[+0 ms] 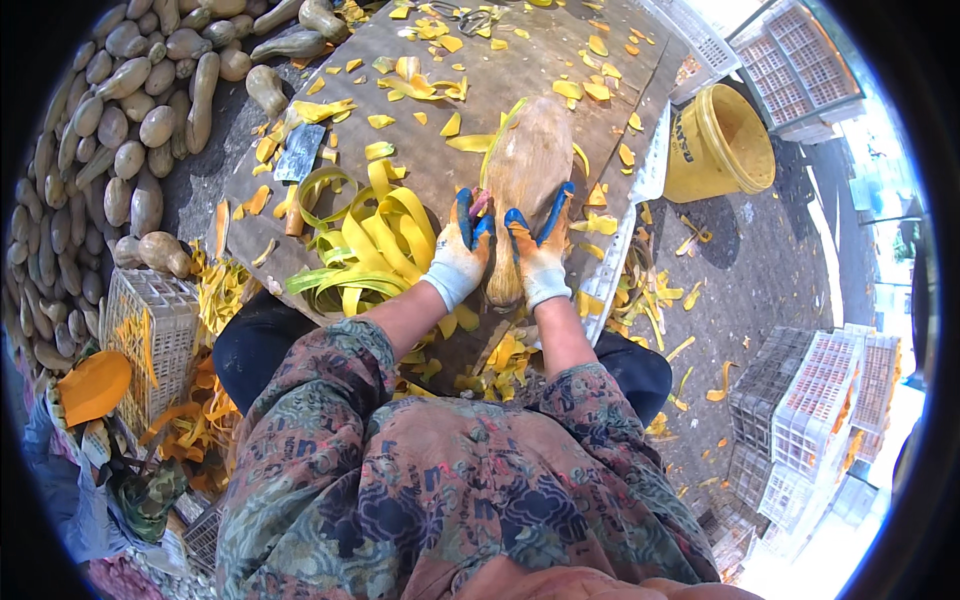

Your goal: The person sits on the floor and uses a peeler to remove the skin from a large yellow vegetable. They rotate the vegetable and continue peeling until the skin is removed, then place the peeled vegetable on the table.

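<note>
A large tan butternut-type squash lies lengthwise on the wooden board, its narrow neck towards me. My left hand, in a white glove with blue, orange-stained fingers, is against the left side of the neck. A small pink object sits by its fingers; what it is cannot be made out. Gloved the same way, my right hand presses on the right side, so the squash is held between both hands. Long yellow-green peel strips are heaped left of my left hand. Beyond them rests a cleaver with a wooden handle.
Peel scraps litter the board, and a metal tool lies at its far end. Many squashes are piled at left, above a plastic crate with peel. At right stand a yellow bucket and stacked crates.
</note>
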